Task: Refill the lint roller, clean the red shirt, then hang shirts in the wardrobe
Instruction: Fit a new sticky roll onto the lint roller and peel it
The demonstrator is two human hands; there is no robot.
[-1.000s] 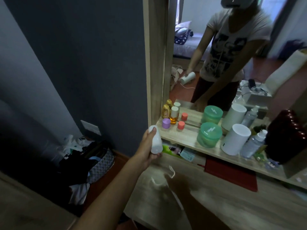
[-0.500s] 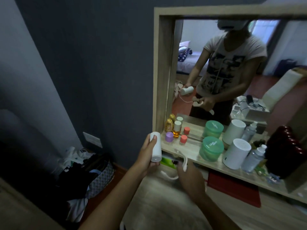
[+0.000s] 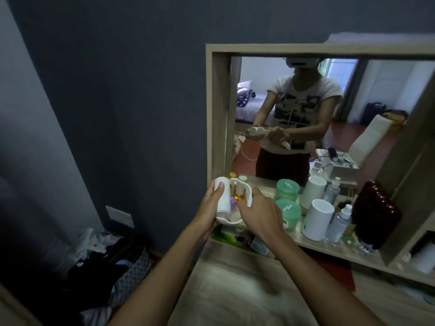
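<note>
Left hand (image 3: 208,209) clamped round white refill roll (image 3: 223,196), at nine o'clock of lint roller frame (image 3: 240,203) gripped by right hand (image 3: 257,214); best aligned square, then pressed in

Wood shelf (image 3: 313,245) under mirror: green tub (image 3: 289,215), white cylinder (image 3: 316,220), clear spray bottle (image 3: 339,223), dark red container (image 3: 376,215). Light wood table (image 3: 235,290) below, blurred.

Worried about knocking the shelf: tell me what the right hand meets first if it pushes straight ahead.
Probably the small orange bottle behind the lint roller frame that the right hand grips; depth is unclear.
</note>
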